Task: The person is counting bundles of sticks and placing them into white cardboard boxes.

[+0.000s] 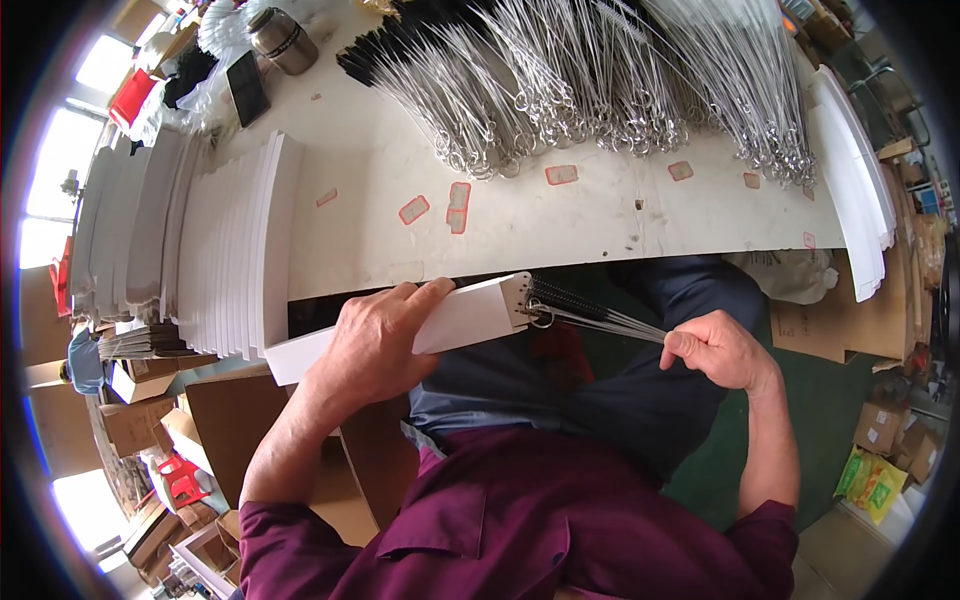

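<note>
My left hand (378, 338) is wrapped round a long white cardboard box (468, 318), held tilted over my lap at the table's front edge. The box's right end is open, and a small bundle of thin wire brushes (610, 322) sticks out of it. Dark bristles and a metal ring show at that opening. Out to the right, my right hand (722, 350) pinches the far ends of the wires between thumb and fingers. How far the brushes reach inside the box is hidden.
Heaps of wire brushes (590, 85) with ring ends cover the table's (360, 215) far side. White boxes (225, 240) stand in a row at the left; more white card pieces (855, 180) lie at the right edge. A steel flask (283, 40) and a phone (247, 88) sit at the back left.
</note>
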A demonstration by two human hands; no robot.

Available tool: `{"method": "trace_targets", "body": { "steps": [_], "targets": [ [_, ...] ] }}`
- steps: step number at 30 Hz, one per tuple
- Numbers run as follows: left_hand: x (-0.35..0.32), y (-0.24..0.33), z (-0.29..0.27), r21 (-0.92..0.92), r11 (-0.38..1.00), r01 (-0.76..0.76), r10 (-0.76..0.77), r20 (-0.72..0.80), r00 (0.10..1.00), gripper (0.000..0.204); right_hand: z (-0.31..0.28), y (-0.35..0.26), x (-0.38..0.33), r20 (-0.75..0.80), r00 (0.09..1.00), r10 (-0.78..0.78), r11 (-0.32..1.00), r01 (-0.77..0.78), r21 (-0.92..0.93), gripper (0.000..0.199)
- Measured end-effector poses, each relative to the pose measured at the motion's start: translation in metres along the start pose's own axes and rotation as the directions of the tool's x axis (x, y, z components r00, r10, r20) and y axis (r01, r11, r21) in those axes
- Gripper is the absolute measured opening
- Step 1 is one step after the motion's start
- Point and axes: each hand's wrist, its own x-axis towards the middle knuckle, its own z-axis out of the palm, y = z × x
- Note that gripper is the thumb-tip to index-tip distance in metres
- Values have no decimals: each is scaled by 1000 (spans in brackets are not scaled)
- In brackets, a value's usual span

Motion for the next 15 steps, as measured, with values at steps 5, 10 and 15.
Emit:
{"method": "trace_targets", "body": {
  "steps": [5,10,15],
  "targets": [
    [1,-2,3,-65,997,-50,50,6,999,56,-14,-10,3,7,1000,1,992,0,-123,44],
    [3,-3,6,-81,993,-90,90,-4,996,59,-25,-19,7,123,992,-28,990,45,-134,42],
    [1,-3,12,-70,985,-155,156,0,988,62,-36,-21,21,191,980,54,983,-19,-180,41]
  ]
}}
